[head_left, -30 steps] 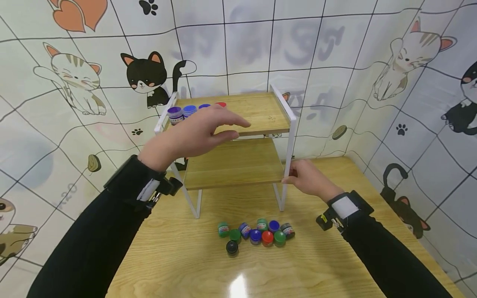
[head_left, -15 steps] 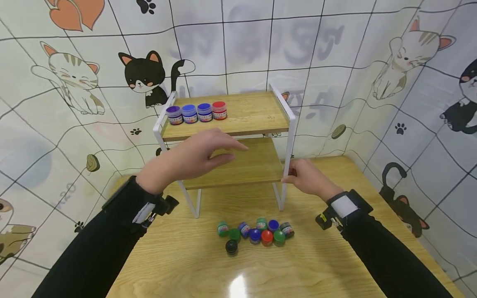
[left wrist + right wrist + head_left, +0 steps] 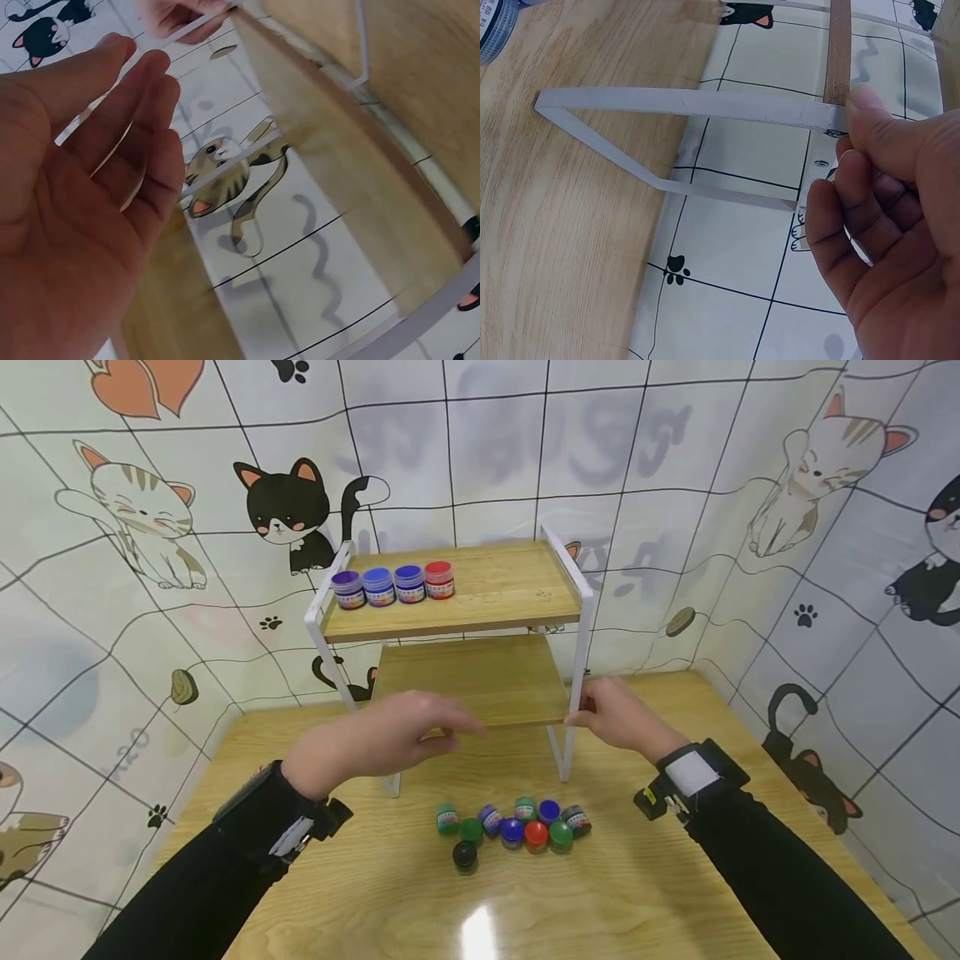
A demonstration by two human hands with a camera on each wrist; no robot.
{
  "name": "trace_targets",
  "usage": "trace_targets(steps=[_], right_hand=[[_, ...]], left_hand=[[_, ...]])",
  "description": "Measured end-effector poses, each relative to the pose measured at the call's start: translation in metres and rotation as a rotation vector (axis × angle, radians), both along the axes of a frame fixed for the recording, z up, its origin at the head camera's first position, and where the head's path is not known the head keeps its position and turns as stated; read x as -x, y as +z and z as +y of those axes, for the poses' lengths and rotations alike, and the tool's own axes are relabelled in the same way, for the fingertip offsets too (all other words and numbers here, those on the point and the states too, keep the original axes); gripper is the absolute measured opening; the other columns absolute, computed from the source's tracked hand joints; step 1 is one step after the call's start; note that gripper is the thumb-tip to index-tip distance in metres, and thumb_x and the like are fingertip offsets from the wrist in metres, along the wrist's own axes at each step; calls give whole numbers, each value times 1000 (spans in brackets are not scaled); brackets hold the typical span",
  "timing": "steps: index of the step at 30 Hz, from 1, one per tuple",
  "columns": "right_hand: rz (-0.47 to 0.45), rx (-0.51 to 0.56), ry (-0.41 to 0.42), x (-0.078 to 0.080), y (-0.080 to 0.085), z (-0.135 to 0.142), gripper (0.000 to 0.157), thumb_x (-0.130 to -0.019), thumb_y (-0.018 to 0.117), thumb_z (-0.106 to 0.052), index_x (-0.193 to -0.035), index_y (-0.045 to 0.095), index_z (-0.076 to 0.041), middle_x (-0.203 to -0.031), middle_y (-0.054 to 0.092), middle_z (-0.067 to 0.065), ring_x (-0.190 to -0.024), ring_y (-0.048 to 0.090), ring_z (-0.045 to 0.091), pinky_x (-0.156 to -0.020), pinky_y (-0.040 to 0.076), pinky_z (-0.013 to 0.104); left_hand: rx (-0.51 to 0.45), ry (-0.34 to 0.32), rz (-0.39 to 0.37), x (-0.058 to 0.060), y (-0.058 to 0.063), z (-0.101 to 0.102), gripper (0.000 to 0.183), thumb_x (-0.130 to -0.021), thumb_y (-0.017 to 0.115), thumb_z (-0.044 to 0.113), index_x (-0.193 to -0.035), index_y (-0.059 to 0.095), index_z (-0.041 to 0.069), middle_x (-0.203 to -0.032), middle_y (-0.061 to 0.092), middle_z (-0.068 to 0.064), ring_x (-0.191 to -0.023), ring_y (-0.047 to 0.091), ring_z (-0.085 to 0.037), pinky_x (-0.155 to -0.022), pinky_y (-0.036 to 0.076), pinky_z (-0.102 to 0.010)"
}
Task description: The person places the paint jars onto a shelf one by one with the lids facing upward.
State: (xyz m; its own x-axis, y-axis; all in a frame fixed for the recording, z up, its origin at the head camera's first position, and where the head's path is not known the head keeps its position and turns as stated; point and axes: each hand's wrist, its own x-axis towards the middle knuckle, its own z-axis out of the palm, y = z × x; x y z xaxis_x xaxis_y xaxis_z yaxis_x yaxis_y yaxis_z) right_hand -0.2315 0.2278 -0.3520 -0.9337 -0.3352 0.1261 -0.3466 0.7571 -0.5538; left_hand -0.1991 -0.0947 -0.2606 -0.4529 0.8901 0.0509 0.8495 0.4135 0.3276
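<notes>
A two-tier wooden shelf (image 3: 480,668) with a white metal frame stands on the table. My left hand (image 3: 390,735) hovers before its lower board, fingers loosely extended; in the left wrist view the palm (image 3: 67,217) holds nothing. At the shelf's right side, my right hand (image 3: 618,714) pinches the white post (image 3: 780,112) between thumb and fingers, where the lower board joins it. A row of paint jars lines the left of the top board: a purple jar (image 3: 348,590), blue jars (image 3: 409,584) and a red jar (image 3: 439,580).
Several small paint jars lie clustered on the table before the shelf, among them a black-lidded jar (image 3: 465,857), a red-lidded jar (image 3: 536,836) and a green-lidded jar (image 3: 560,836). A cat-printed wall covering (image 3: 495,452) rises behind and beside the table (image 3: 330,877).
My left hand has moved down from in front of the top board to the lower board, uncovering the jar row. My right hand has stayed at the post.
</notes>
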Motion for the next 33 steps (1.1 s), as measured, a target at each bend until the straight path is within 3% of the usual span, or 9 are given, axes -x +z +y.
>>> trace_targets(steps=[13, 18, 23, 33], right_hand=[[32, 7, 9, -1, 0, -1, 9, -86, 70, -11, -87, 67, -3, -75, 64, 5, -67, 55, 17, -61, 48, 33], [36, 10, 12, 0, 0, -1, 9, -85, 71, -11, -86, 67, -3, -75, 65, 5, -67, 56, 17, -60, 48, 33], [41, 7, 11, 1, 0, -1, 9, -85, 71, -11, -85, 67, -4, -75, 64, 5, -67, 56, 17, -61, 48, 33], [41, 18, 10, 1, -2, 0, 9, -85, 71, -11, -87, 66, -3, -75, 64, 4, -66, 55, 17, -60, 48, 33]], left_hand=[[54, -1, -173, 1, -58, -6, 29, -96, 56, 10, -124, 62, 15, -125, 63, -2, -103, 60, -9, -88, 52, -31], [85, 5, -171, 1, -84, -9, 29, -94, 58, 8, -122, 64, 13, -123, 63, -3, -102, 60, -11, -88, 52, -31], [149, 58, -147, 8, -112, -9, 28, -94, 59, 9, -120, 65, 14, -121, 64, -1, -107, 59, -14, -90, 50, -32], [194, 155, -150, 20, -146, -8, 30, -93, 61, 10, -123, 63, 14, -126, 61, -5, -109, 59, -23, -89, 51, -36]])
